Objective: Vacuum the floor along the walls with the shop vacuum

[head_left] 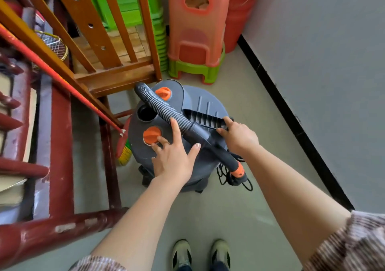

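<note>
A grey shop vacuum with orange knobs stands on the floor in front of me. Its black ribbed hose lies across the lid and ends in a rigid black tube with an orange collar. My left hand hovers spread over the lid, fingers straight, fingertips at the near orange knob and at the hose. My right hand grips the vacuum's black carry handle beside the hose cuff.
A grey wall with black baseboard runs along the right. Stacked plastic stools stand behind the vacuum. Wooden furniture, dark red frames and a red-handled broom crowd the left. A black cord hangs from the vacuum.
</note>
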